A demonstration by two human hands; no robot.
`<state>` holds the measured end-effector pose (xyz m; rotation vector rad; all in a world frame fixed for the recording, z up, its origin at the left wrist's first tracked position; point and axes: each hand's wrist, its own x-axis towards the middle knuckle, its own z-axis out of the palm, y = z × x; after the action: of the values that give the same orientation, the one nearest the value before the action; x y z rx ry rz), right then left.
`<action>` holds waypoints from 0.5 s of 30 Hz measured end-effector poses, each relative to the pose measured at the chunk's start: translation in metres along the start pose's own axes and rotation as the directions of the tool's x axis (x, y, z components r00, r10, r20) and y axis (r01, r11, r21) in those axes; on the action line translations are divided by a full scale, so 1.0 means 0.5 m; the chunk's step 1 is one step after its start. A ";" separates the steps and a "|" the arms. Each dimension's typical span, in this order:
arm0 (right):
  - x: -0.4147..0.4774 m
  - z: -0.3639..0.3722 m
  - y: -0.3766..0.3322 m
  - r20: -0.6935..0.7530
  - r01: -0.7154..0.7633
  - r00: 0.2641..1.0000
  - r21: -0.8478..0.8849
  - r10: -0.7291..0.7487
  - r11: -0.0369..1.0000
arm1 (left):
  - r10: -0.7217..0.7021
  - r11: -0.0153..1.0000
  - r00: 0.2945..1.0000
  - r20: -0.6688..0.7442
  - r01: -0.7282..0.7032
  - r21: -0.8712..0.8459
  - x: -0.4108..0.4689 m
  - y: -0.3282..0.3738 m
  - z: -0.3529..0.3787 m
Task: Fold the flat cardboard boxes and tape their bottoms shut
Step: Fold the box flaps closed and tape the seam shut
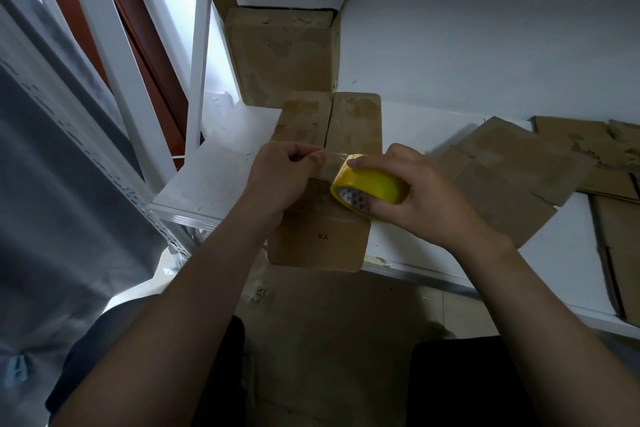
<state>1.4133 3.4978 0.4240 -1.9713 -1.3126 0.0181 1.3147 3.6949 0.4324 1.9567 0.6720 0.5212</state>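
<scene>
A brown cardboard box [329, 128] lies on the white table [214, 170] in front of me, its flaps spread flat and marked "YX" on the near flap. My right hand [426, 194] grips a yellow roll of tape [370, 184] just above the box's middle. My left hand [287, 173] pinches the free end of a clear tape strip [334, 154] pulled a short way off the roll. The box's middle is hidden under both hands.
A folded box [284, 52] stands at the back against the white wall. Several flat cardboard sheets [519, 170] lie on the table to the right. A white metal rack frame [114, 55] rises at the left. More cardboard [329, 340] lies below the table edge.
</scene>
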 end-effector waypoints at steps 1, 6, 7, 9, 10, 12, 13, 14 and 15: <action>-0.001 -0.003 0.002 0.003 0.003 1.000 0.002 -0.003 1.000 | -0.012 1.000 1.000 -0.024 0.012 -0.013 0.001 0.000 -0.009; -0.028 -0.054 0.047 0.041 -0.097 0.994 -0.055 0.099 0.994 | -0.156 0.976 0.964 -0.217 0.117 -0.183 0.044 -0.032 -0.101; -0.033 -0.066 0.056 0.038 -0.100 0.994 -0.041 0.101 0.994 | -0.181 0.969 0.961 -0.209 0.138 -0.205 0.047 -0.042 -0.112; -0.040 -0.080 0.070 0.045 -0.068 0.997 -0.001 0.068 0.998 | -0.180 0.972 0.966 -0.188 0.144 -0.187 0.045 -0.062 -0.119; -0.044 -0.081 0.077 0.051 -0.037 0.998 -0.006 0.037 0.999 | -0.176 0.975 0.964 -0.199 0.142 -0.171 0.041 -0.070 -0.122; -0.049 -0.083 0.094 0.052 -0.005 0.999 -0.049 0.008 0.999 | -0.188 0.973 0.948 -0.258 0.145 -0.178 0.040 -0.090 -0.137; -0.052 -0.085 0.102 0.039 -0.018 0.999 -0.067 0.021 0.998 | -0.206 0.969 0.938 -0.279 0.156 -0.189 0.041 -0.102 -0.148; -0.055 -0.087 0.109 0.015 -0.030 0.999 -0.083 0.031 0.996 | -0.228 0.964 0.931 -0.286 0.175 -0.199 0.041 -0.114 -0.159; -0.058 -0.087 0.115 -0.008 -0.031 0.999 -0.097 0.031 0.995 | -0.250 0.958 0.927 -0.280 0.195 -0.210 0.040 -0.125 -0.167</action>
<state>1.4621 3.4387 0.4100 -2.0716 -1.3003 -0.0383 1.2640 3.7868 0.4147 1.6205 0.9952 0.7228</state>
